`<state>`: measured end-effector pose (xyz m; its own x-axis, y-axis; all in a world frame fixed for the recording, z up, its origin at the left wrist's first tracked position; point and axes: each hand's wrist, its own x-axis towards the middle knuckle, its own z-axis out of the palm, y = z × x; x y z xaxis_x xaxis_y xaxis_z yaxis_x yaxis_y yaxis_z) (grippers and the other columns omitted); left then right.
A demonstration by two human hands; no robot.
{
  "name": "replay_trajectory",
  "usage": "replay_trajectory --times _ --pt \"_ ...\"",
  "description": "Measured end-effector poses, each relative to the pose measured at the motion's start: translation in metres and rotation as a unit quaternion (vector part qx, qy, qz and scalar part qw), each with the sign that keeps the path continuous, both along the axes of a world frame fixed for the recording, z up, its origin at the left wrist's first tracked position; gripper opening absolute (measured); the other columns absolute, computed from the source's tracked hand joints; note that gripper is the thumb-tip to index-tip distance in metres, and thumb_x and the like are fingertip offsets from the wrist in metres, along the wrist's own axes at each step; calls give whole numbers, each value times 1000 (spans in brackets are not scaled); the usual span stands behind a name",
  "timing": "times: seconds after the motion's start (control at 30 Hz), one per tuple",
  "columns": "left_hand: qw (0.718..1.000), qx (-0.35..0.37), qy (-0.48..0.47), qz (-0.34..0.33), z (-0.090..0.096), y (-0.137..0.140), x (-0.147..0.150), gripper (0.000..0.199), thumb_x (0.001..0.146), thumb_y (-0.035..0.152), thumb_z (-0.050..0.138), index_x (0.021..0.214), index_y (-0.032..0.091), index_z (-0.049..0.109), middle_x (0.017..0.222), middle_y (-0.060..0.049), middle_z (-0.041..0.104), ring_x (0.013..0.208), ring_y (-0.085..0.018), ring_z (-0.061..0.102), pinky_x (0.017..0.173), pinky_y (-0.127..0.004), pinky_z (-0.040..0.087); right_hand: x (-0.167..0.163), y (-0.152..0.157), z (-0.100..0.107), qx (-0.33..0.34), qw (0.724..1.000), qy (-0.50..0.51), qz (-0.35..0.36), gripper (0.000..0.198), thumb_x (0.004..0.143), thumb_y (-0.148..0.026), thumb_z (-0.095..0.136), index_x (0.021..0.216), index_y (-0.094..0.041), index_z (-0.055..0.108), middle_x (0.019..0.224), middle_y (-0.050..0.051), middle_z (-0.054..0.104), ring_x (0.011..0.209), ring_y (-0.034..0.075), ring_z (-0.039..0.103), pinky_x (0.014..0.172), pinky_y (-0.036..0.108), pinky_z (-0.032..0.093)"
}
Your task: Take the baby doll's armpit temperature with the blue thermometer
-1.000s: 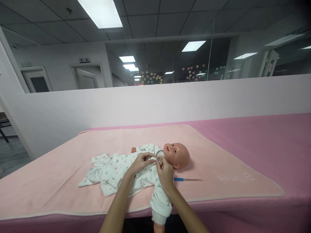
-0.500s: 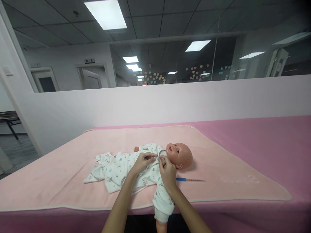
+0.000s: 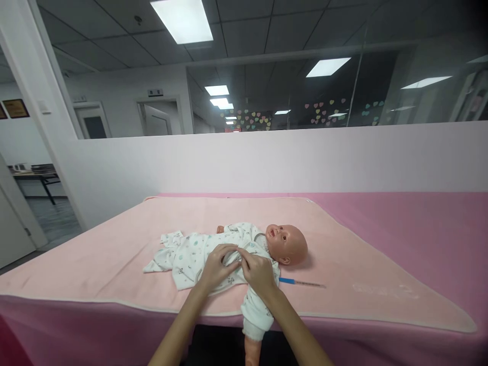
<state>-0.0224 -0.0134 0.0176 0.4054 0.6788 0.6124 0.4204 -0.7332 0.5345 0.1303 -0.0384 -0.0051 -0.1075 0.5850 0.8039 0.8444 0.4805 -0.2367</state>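
A baby doll (image 3: pixel 287 245) lies on its back, head to the right, in a white long-sleeved baby garment (image 3: pixel 186 262) with small printed figures. Both hands are over the chest. My left hand (image 3: pixel 216 267) has its fingers curled on the garment's front, with the thumb near my right fingertips. Beside it, my right hand (image 3: pixel 260 272) bends its fingers onto the same cloth, fingertips nearly meeting the left ones. The bit of cloth between the fingertips is too small to make out. The doll's near arm (image 3: pixel 252 351) hangs past the table's front edge, its sleeve on.
A peach blanket (image 3: pixel 114 244) lies under the doll on a pink-covered table (image 3: pixel 427 223). A thin stick with a blue end (image 3: pixel 287 280) rests right of my right hand. A white low wall (image 3: pixel 267 162) with glass above it stands behind the table.
Both hands have moved from the garment's neckline down to the middle of the chest, leaving the neck area uncovered. The view has shifted slightly left.
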Motion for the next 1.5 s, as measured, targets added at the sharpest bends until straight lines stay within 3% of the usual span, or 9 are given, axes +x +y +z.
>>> replay_trajectory --times 0.2,0.47,0.93,1.2,1.5 --pt "992 107 26 62 -6 -8 4 20 81 29 53 100 22 58 101 -6 61 96 -19 55 84 -35 46 1 -2 -1 -8 1000 10 -5 24 85 -21 41 90 -19 64 53 0 62 47 11 54 48 22 25" --pt "975 191 51 100 -9 -7 3 8 82 24 51 85 20 57 90 -5 62 84 -17 56 74 -32 45 3 3 -8 53 997 49 16 21 87 -22 43 83 -18 64 50 -2 58 44 9 53 49 21 28" --pt "958 208 105 168 -10 -6 9 18 83 29 51 69 19 48 74 -1 56 72 -15 50 68 -30 37 3 4 -10 50 997 62 -25 19 86 -22 42 81 -17 61 45 -4 52 40 10 49 45 21 27" --pt "951 235 122 159 -7 -9 11 9 84 26 48 79 19 53 87 -3 59 80 -16 52 73 -31 37 4 5 -9 33 993 110 -38 21 86 -24 40 84 -16 60 44 -4 50 38 9 44 44 21 28" --pt "943 236 102 211 -7 -8 2 20 83 33 51 69 20 53 81 -3 58 75 -17 51 73 -33 37 3 7 -7 22 991 125 -42 25 87 -25 37 82 -16 59 43 -4 47 38 10 44 44 21 28"
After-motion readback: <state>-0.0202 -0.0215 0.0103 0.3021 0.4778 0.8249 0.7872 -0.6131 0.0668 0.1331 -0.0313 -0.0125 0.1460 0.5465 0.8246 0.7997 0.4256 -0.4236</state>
